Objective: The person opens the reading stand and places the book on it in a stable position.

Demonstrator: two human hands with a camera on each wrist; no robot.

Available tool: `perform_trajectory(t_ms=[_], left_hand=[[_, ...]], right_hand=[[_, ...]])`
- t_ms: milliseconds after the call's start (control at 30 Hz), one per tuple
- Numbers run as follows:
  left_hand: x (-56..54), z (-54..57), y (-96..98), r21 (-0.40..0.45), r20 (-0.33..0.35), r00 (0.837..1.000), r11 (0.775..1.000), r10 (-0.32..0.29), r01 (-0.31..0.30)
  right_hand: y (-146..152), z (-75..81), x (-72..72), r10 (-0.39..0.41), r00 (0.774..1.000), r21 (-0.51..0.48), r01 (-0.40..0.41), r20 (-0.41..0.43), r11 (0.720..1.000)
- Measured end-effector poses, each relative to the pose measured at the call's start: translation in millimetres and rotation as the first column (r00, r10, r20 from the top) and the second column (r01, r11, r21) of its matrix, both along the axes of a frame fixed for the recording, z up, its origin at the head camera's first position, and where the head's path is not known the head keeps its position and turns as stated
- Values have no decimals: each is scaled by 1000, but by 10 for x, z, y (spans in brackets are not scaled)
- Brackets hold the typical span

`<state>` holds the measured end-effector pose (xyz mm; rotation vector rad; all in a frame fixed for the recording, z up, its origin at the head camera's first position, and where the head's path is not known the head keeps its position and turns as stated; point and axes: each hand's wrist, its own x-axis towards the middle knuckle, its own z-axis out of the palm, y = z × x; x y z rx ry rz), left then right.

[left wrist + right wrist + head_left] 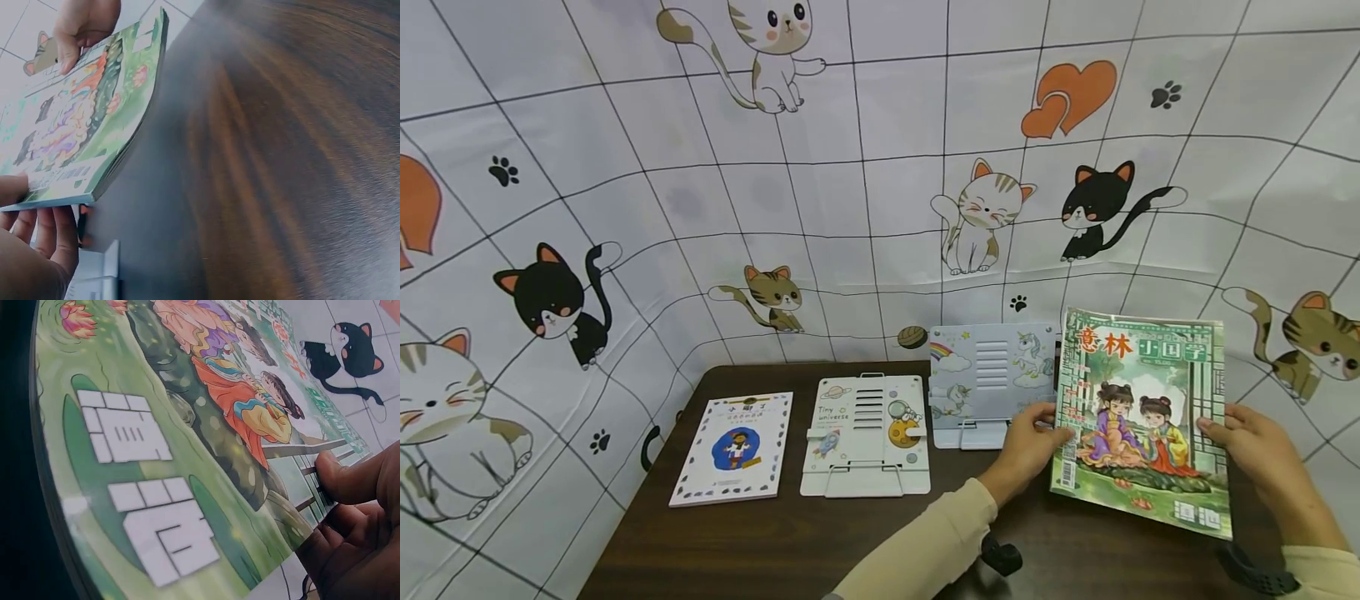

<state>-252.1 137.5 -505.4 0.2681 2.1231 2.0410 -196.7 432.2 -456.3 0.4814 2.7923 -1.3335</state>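
A green magazine [1138,417] with two illustrated figures on its cover is held up off the table at the right, tilted toward me. My left hand [1028,446] grips its left edge, thumb on the cover and fingers behind. On the opposite edge my right hand [1258,450] pinches it the same way, its thumb [340,478] lying on the cover in the right wrist view. Behind the left hand stands a pale blue unicorn book stand [977,383], partly hidden by that hand and the magazine. In the left wrist view both hands hold the magazine [81,125] above the wood.
A white "Tiny universe" book stand [865,437] lies left of the unicorn one. Farther left is a white book [733,450] with a blue round picture. All rest on a dark wooden table [760,550], backed by a cat-patterned sheet [865,192]. A black object [1002,554] is by the left wrist.
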Motion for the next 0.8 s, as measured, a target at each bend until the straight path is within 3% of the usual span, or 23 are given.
perform_trajectory(t_ms=[200, 433, 633, 800], left_hand=[[-76, 92, -65, 41, -38, 999, 999, -5, 6], [-166, 137, -156, 110, -68, 998, 994, 18, -10], [-224, 205, -229, 113, -78, 994, 991, 81, -72], [-255, 294, -334, 112, -92, 988, 987, 123, -112]], right_hand=[[-126, 105, -12, 8, 999, -30, -9, -37, 999], [-225, 173, -57, 22, 994, 2, -21, -109, 1000], [-312, 186, -113, 21, 977, 45, -11, -214, 999], [-385, 218, -161, 21, 961, 16, -17, -276, 1000]])
